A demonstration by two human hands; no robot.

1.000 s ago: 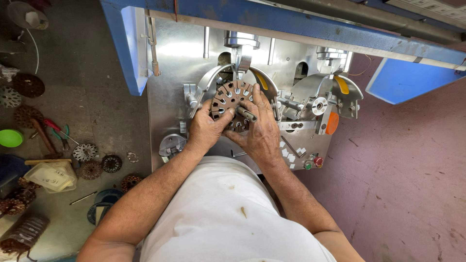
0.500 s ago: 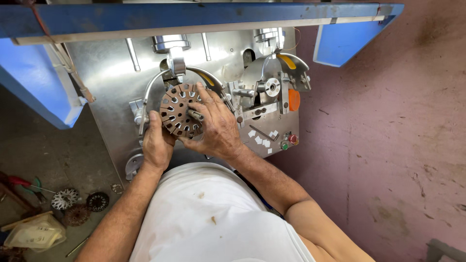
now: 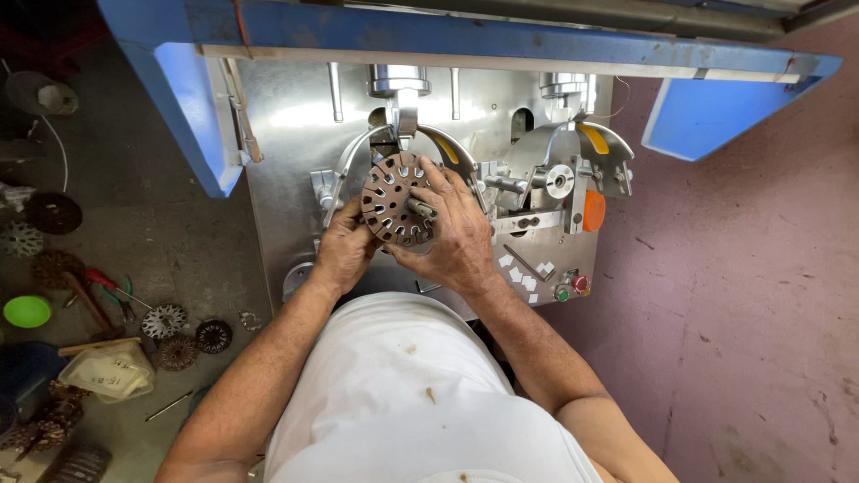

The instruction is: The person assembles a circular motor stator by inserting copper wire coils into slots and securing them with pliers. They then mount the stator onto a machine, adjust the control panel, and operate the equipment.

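A round, slotted brown metal rotor core (image 3: pixel 391 204) with a short shaft at its middle sits at the left station of a steel and blue winding machine (image 3: pixel 295 134). My left hand (image 3: pixel 343 253) cups the core's lower left edge. My right hand (image 3: pixel 456 234) wraps its right side, fingers over the rim near the shaft. Both hands grip it under a vertical steel spindle (image 3: pixel 400 89) and between curved metal guides.
A second, empty station (image 3: pixel 573 170) with an orange tab stands to the right, with red and green buttons (image 3: pixel 573 286) below it. On the floor at left lie several rotor cores (image 3: pixel 179 331), pliers (image 3: pixel 112 291), a green bowl (image 3: pixel 27 310) and a plastic container (image 3: pixel 107 371).
The view has swung back to the left, so the machine sits more central. My hands have stayed on the core, the right fingers shifting over its right rim.
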